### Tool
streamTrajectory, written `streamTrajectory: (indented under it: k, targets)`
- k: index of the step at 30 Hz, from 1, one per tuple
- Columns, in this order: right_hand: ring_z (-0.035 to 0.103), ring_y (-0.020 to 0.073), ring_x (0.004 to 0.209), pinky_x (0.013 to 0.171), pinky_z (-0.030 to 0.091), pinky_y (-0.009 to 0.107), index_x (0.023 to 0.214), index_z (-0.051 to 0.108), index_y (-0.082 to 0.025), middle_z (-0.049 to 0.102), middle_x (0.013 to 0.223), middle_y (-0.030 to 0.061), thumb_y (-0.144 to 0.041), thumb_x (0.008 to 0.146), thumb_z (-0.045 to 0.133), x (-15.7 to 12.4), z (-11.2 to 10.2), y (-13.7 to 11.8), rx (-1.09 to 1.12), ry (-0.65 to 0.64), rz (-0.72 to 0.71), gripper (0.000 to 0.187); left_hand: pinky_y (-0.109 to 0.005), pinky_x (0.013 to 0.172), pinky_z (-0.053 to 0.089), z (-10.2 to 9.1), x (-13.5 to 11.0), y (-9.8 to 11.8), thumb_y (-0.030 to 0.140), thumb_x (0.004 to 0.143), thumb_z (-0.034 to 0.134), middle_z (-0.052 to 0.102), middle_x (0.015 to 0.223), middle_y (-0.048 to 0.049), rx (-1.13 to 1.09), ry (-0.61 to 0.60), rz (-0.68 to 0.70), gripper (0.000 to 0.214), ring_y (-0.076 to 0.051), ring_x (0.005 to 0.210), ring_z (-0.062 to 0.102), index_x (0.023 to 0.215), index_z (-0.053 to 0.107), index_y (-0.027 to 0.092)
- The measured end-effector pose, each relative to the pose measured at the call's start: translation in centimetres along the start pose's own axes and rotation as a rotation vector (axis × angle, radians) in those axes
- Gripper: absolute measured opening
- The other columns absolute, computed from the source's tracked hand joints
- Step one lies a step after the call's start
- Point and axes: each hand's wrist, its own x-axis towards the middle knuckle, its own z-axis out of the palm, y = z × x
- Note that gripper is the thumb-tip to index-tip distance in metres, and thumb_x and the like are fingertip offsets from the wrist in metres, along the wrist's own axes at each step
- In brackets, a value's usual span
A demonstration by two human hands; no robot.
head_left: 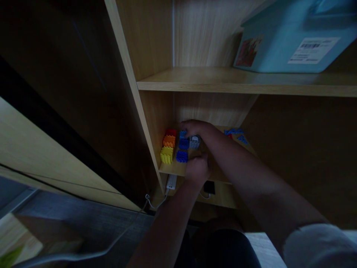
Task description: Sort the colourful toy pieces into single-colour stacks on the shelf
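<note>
My right hand (192, 127) reaches to the back of the lower shelf, its fingers bent around the top of a light blue block (183, 134). Nearer the shelf's front edge, my left hand (197, 169) is curled closed; whatever may be inside it is hidden. Just left of that hand lies a dark blue block (182, 156), with another blue block (183, 144) behind it. A grey block (194, 142) stands between my two hands. Along the left wall runs a row of notched blocks: yellow (166, 155), orange (169, 140) and red (171, 132).
Flat blue pieces (233, 131) and a small red piece (230, 136) lie on the shelf's right side. Above, a light blue bin (281, 48) sits on the upper shelf (195, 80). Below are a white power strip (171, 181), cables and a black device (209, 187).
</note>
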Motion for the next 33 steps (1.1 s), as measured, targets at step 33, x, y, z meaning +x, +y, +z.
streamTrajectory:
  k: [33]
  targets:
    - [0.073, 0.0240, 0.114, 0.107, 0.056, 0.041, 0.118, 0.077, -0.030, 0.080, 0.118, 0.0053, -0.011, 0.100, 0.051, -25.4, 6.8, 1.6, 0.197, 0.343, 0.170, 0.036, -0.029, 0.085, 0.055, 0.3, 0.3, 0.0, 0.030, 0.107, 0.052, 0.081, 0.107, -0.0056, 0.048, 0.084, 0.093, 0.020, -0.022, 0.098, 0.078, 0.111, 0.071, 0.025]
